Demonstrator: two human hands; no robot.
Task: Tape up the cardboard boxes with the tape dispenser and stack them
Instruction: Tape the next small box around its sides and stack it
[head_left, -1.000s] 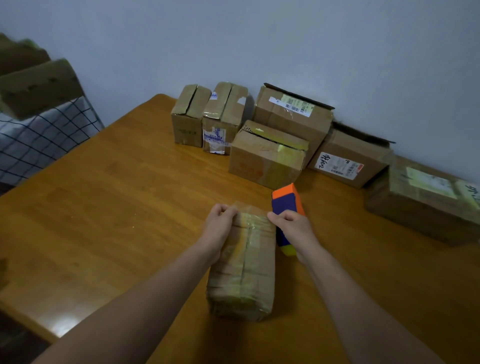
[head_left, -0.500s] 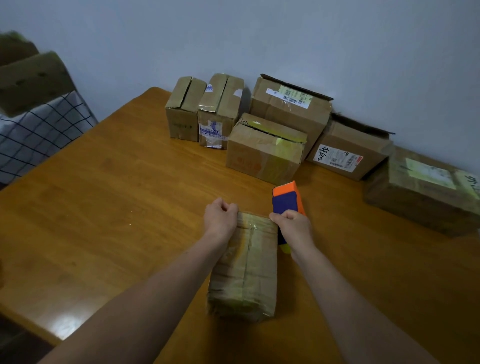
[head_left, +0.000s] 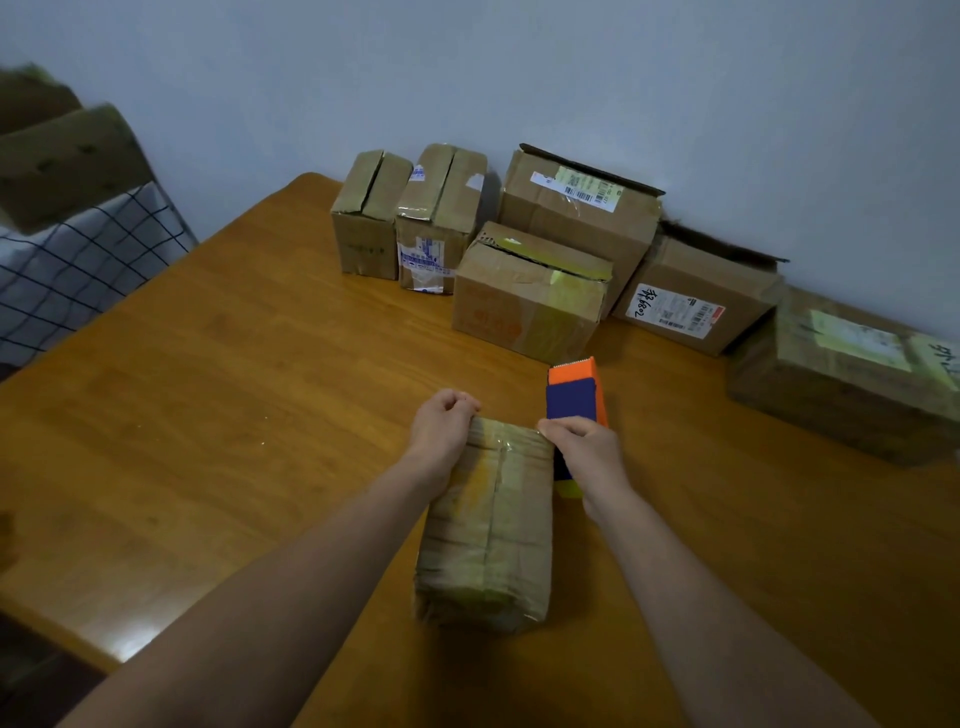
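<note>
My left hand (head_left: 441, 431) sits at the far left corner of the small box (head_left: 488, 525), fingers curled down over its top edge and gripping it. My right hand (head_left: 587, 452) is at the far right corner of the same box, thumb and fingertips pinched together on the edge there. The box lies lengthwise in front of me on the wooden table (head_left: 234, 395), wrapped in shiny tape with a seam running down the middle of its top.

The tape dispenser (head_left: 574, 395), orange and dark blue with a yellow bit at the bottom, stands just beside the box's right side, partly hidden behind my right hand. I cannot tell whether that hand touches it.

Further back, a box with yellow-green tape (head_left: 530, 296) sits near the dispenser. Behind it, along the wall (head_left: 467, 67), are two narrow boxes (head_left: 366, 218) side by side, a big box with a barcode label (head_left: 576, 208), and a box with a white label (head_left: 691, 296) whose flap is open. A wide flat box (head_left: 841, 374) lies at the far right. Left of the table is a checked cloth (head_left: 78, 260) with blurred cardboard (head_left: 62, 161) on it.
</note>
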